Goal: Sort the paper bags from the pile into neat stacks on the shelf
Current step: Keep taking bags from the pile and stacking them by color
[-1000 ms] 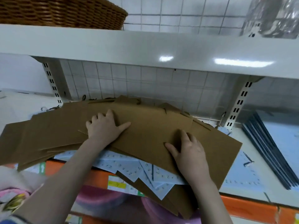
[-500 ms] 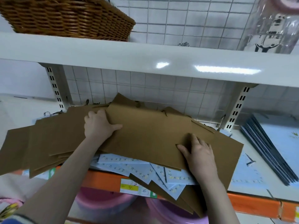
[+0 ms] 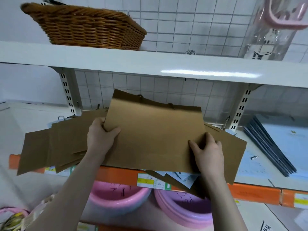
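Your left hand [image 3: 101,135] pinches the left edge of the top brown bag [image 3: 155,135], thumb on its face, and your right hand [image 3: 208,152] grips its lower right corner; lift it flat and level so the loose brown bags [image 3: 55,147] just left of your left grip don't slide off the shelf [image 3: 260,165]. Between your hands the bag is plain kraft, flat and uncreased, its far edge tipped up toward the tiled wall.

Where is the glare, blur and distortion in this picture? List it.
Head view: a ceiling light glares off the upper shelf edge; the pink handle at top right is smeared with motion blur; the wide lens bends the shelf lines; the brown bag casts shade on the pile behind.
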Tool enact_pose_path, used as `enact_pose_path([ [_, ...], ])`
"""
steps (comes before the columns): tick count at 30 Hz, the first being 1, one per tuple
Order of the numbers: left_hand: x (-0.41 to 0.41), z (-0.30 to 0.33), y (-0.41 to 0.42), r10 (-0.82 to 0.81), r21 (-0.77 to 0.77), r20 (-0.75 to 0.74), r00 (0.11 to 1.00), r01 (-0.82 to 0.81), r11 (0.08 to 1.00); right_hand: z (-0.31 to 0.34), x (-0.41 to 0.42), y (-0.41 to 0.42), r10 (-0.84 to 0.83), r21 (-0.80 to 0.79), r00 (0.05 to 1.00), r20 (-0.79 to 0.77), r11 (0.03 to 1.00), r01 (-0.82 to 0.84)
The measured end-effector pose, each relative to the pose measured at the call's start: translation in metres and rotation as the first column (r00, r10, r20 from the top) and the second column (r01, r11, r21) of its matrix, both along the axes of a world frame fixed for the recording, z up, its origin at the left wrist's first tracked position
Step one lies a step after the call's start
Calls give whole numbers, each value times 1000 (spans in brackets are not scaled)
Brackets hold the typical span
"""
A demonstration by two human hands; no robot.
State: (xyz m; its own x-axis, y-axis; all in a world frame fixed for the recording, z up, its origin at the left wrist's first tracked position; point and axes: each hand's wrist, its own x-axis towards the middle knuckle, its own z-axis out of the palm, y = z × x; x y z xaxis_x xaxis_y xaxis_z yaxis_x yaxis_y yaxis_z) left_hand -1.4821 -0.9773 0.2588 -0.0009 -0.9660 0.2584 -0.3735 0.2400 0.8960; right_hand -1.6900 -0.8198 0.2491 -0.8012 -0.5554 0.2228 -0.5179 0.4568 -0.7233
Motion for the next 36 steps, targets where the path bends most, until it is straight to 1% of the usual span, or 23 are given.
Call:
enact_pose_path([
  [3, 10, -2, 15, -21, 12, 41, 999, 21, 1000, 4, 16, 21, -99, -48, 993, -62, 994, 96],
  [6, 18, -2, 36, -72, -20, 104, 992, 74, 997, 7, 27, 43, -130, -80, 985, -110, 989, 122],
  [8, 22, -4, 49, -100, -66, 170, 980, 113, 991, 7, 35, 59, -144, -71, 982, -124, 988, 136],
  [10, 25, -7, 65, -102, -81, 232, 967, 124, 989, 3, 45, 76, -165, -26, 978, -128, 986, 163],
  [13, 24, -10, 92, -92, -74, 314, 945, 121, 990, -7, 59, 103, -182, 84, 972, -147, 977, 196],
  [17, 15, -16, 118, -131, -82, 376, 917, 174, 981, -13, 64, 134, -187, 196, 970, -154, 957, 216],
  [22, -9, -11, 140, -193, -80, 381, 904, 240, 967, -5, 54, 169, -248, 186, 938, -241, 937, 296],
  [28, -60, -3, 183, -241, -91, 383, 892, 296, 951, -3, 17, 222, -310, 152, 926, -216, 926, 345],
  [32, -114, -4, 235, -279, -63, 370, 886, 323, 944, -12, -25, 281, -362, 115, 908, -210, 913, 391],
  [36, -182, -11, 305, -367, -28, 333, 869, 398, 917, -16, -81, 360, -427, 114, 872, -238, 880, 462],
])
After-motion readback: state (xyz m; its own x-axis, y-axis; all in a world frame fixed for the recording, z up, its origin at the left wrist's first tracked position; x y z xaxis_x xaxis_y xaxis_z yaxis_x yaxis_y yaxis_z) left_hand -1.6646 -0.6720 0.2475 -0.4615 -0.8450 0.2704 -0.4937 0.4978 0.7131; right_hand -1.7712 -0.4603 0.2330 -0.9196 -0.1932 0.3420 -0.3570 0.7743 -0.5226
